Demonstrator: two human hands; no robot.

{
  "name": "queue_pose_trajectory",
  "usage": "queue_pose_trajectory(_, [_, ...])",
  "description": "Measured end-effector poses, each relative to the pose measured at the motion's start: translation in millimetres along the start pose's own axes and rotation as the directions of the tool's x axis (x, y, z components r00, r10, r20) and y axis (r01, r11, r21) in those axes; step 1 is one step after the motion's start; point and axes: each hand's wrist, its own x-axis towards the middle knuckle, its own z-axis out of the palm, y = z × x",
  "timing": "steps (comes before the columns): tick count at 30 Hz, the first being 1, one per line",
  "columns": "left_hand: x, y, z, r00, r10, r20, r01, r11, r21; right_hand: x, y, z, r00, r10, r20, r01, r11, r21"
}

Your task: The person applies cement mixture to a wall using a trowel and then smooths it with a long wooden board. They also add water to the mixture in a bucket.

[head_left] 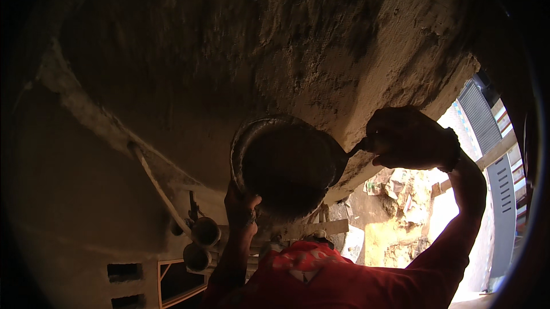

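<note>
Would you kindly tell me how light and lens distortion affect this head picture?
In the head view, glare bleaches the sunlit ground at right; the inside of the round pan sinks into near-black shadow; the right hand shows mostly in silhouette; fisheye distortion bows the grey slotted panel near the edge.

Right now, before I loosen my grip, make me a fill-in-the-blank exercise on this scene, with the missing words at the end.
1. The left grip clasps the round container on its lower ____ side.
2. In picture height, the right grip, on a dark handle, is ____ than the left grip.
3. The main colour of the shirt is ____.
4. The sunlit area lies toward the lower ____ of the picture.

Missing words: left; higher; red; right.
</note>
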Motion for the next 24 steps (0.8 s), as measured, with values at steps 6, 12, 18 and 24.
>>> queue_pose_trajectory(6, [3.3, -19.1, 14.3, 0.993, -0.113, -0.028, 0.112, 0.993, -0.031, -8.6, -5.9, -57.5, 0.954, -0.063, -0.295, 0.127, 0.971, 0.205])
queue_pose_trajectory(12, [-9.3, -19.2, -15.4, 0.997, -0.044, -0.067, 0.047, 0.998, 0.039, 16.2, 99.5, -53.4, 0.748, 0.462, -0.476, -0.301, 0.876, 0.377])
queue_pose_trajectory(18, [1.8, -35.0, 4.0, 0.995, -0.093, 0.046, 0.096, 0.994, -0.056, -51.5, 50.7, -114.7, 0.616, 0.623, -0.483, -0.581, 0.773, 0.255])
queue_pose_trajectory(24, [-8.4, -35.2, -21.6, 0.995, -0.045, -0.086, 0.053, 0.994, 0.094, 7.0, 43.7, 36.5, 0.834, 0.471, 0.287, -0.544, 0.62, 0.565])
